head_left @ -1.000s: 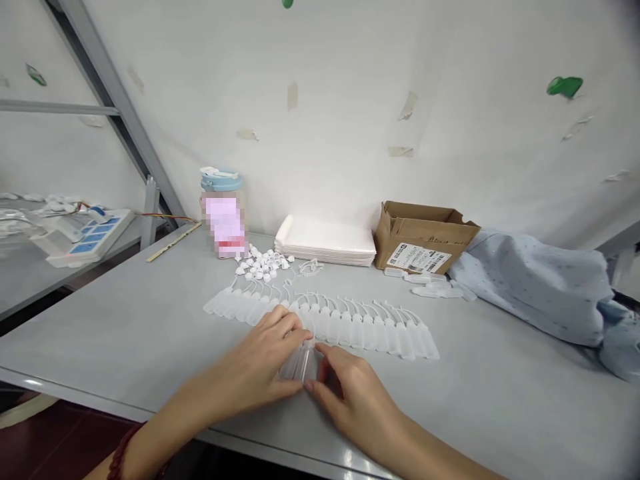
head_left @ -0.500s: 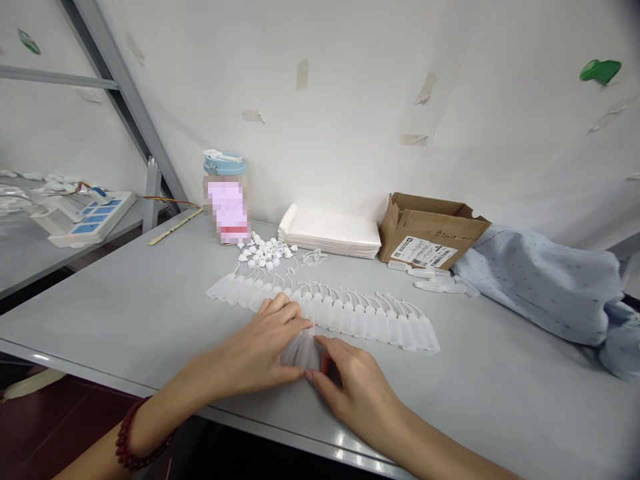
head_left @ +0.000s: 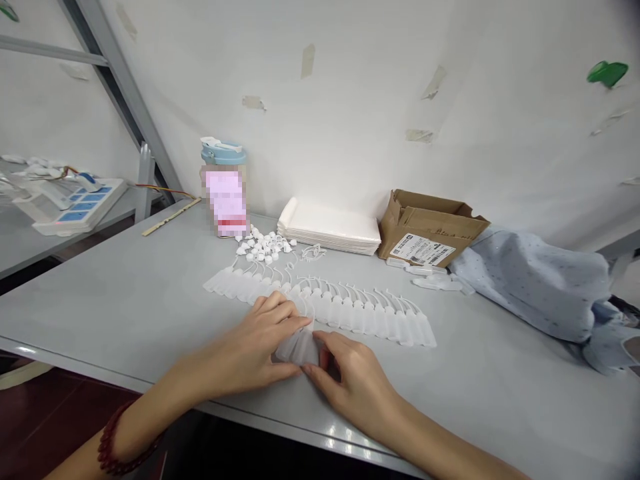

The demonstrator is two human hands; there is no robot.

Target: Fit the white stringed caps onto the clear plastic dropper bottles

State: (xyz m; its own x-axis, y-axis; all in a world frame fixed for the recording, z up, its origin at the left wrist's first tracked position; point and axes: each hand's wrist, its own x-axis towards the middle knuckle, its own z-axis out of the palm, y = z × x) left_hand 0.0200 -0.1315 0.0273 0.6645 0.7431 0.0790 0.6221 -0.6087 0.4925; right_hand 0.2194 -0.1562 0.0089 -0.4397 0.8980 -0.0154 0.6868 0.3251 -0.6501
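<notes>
Between my hands, near the table's front, is a small fanned bunch of frosted white plastic sleeves (head_left: 299, 350) with thin white cords at the top. My left hand (head_left: 257, 337) curls around the bunch's left side, thumb low and forefinger by the cords. On the other side my right hand (head_left: 357, 373) pinches the right edge between thumb and fingers. Just beyond lies a long overlapping row of similar corded sleeves (head_left: 357, 319), partly hidden by my left hand. What these pieces are for cannot be made out.
Behind the row sit a heap of small white caps (head_left: 265, 245), a loose white cord (head_left: 313, 252), a stack of white padded sheets (head_left: 333, 228) and a cardboard box (head_left: 430, 230). A blue-lidded cup (head_left: 223, 153) stands back left; pale blue cloth (head_left: 537, 283) lies right.
The bunch of sleeves has spread slightly wider to the left between my hands, its bottom edges now more even. Both hands keep nearly the same grip. The view has shifted slightly.
</notes>
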